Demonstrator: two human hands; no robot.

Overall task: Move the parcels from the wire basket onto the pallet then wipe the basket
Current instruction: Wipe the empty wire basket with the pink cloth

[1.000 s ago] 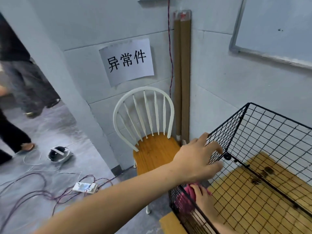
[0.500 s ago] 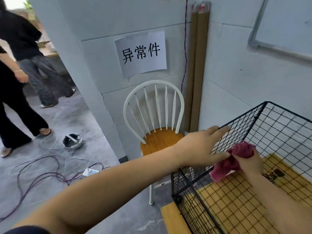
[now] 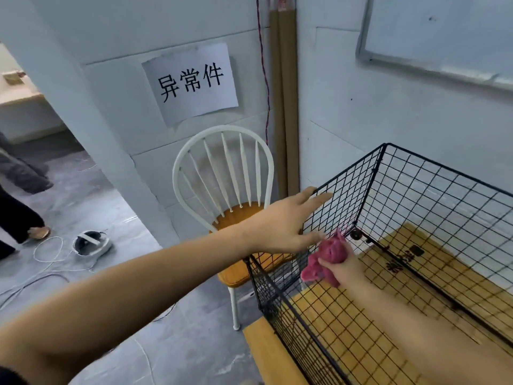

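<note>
While the left hand (image 3: 280,223) is bracing the basket (image 3: 347,201) from outside with straight fingers, the right hand (image 3: 344,269) is gripping a cloth (image 3: 330,252) just opposite, inside — it is likely risking a snag on the mesh.

The chair (image 3: 238,218) stands left of the wire basket (image 3: 416,218), against the wall (image 3: 138,37).

The wire basket (image 3: 361,190) runs off the right and bottom edges; the cloth (image 3: 329,252) hides most of the right hand's (image 3: 342,266) fingers; the chair's (image 3: 236,218) seat front sits behind the basket's near-left corner; a person (image 3: 16,215) at the left edge shows legs only; the dark print (image 3: 402,259) under the basket floor is unreadable.
</note>
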